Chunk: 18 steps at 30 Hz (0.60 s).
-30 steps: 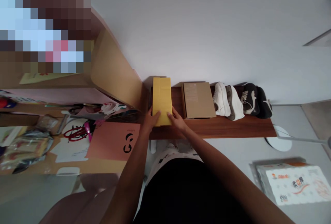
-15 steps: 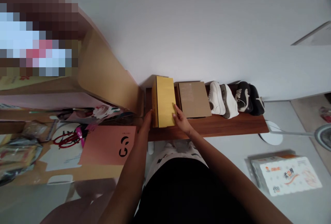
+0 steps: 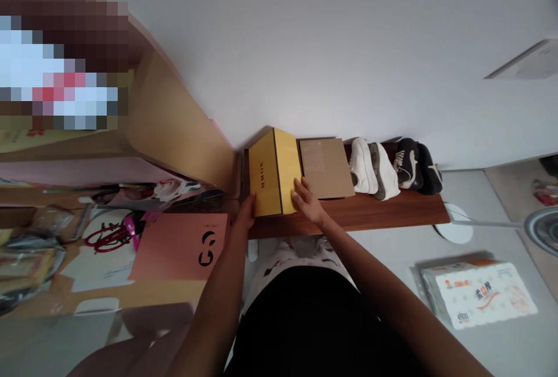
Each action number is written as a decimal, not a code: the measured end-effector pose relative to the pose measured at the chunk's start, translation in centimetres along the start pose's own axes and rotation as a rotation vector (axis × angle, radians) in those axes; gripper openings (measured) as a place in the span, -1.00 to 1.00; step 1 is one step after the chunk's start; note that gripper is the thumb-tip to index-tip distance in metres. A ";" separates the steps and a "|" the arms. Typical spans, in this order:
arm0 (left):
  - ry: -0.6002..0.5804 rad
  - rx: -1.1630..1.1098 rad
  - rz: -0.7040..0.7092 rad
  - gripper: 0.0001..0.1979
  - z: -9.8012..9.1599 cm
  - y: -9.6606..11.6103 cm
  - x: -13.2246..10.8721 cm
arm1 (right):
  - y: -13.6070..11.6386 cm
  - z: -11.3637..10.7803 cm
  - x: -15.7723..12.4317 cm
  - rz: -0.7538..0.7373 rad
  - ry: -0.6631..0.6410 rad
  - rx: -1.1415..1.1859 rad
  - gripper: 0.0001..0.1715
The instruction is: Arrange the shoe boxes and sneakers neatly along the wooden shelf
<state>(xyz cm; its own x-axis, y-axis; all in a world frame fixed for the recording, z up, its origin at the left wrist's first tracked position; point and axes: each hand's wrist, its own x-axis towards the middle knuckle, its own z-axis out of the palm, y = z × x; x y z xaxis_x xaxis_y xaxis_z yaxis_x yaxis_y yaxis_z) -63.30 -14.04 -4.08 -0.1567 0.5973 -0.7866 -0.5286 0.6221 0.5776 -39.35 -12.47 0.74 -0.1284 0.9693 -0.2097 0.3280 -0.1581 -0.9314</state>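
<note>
A yellow box point(image 3: 274, 172) with dark lettering on its left face stands tilted at the left end of a low dark-wood shelf point(image 3: 383, 214). My left hand point(image 3: 244, 214) presses against the box's lower left corner. My right hand point(image 3: 307, 201) lies against its right side, fingers spread on the yellow surface. Both hands grip the box between them. Right beside it lies a flat brown cardboard box point(image 3: 325, 168).
A pair of white sneakers point(image 3: 372, 169) and a pair of black sneakers point(image 3: 416, 167) stand further right on the shelf. A pink card point(image 3: 181, 246) and cluttered items lie on a table at left. A tissue pack point(image 3: 477, 298) and a fan base point(image 3: 455, 223) sit on the floor.
The yellow box has been tipped over to the right, so its lettered left face now shows. My left hand slid down to its lower corner and my right hand shifted onto its right side.
</note>
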 end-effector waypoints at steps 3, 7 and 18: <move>0.081 -0.004 0.090 -0.61 -0.1 0.8 -0.5 | -0.7 0.1 0.1 0.056 0.004 -0.055 0.05; 0.169 0.065 0.240 -0.63 0.0 2.2 -1.1 | -1.3 0.3 0.9 0.090 -0.012 -0.061 0.21; 0.289 0.350 0.446 -0.46 0.0 3.4 -2.4 | 1.2 2.2 3.0 0.103 -0.184 0.274 -0.28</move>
<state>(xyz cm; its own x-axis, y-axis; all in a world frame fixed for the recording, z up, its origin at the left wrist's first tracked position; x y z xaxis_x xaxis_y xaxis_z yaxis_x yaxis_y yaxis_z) -64.71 -13.30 -0.20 -0.5438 0.7064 -0.4530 -0.0643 0.5031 0.8618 -41.43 -10.12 -1.67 -0.2822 0.8996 -0.3333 0.0879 -0.3217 -0.9428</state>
